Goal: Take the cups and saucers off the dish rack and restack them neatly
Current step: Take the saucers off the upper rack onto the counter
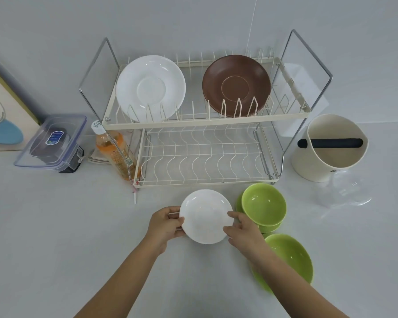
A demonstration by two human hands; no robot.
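Both hands grip one white dish (206,216) by opposite edges, just above or on the counter (55,226); which cannot be told. The left hand (166,223) has fingers curled round the left rim, the right hand (241,228) pinches the right rim.

Just beside the right hand, touching or nearly so, a green cup (264,204) sits on a green saucer (268,227). Under the right forearm lies a second green cup (290,258) on its saucer. A risk, as I judge it: pulling the right arm back or swinging the white dish rightward could knock either green cup off its saucer, since both sit so close.

Beyond the hands stands the dish rack (202,125). Its upper tier holds a white saucer (150,88) above the left hand and a brown saucer (236,84) above the right, both upright in the slots. Lifting them carelessly could catch a rim on the wires and drop a saucer.

Far right of the right hand stands a cream bucket (331,161); left of the left hand, an orange bottle (114,152) stands against the rack, easy to tip when reaching.
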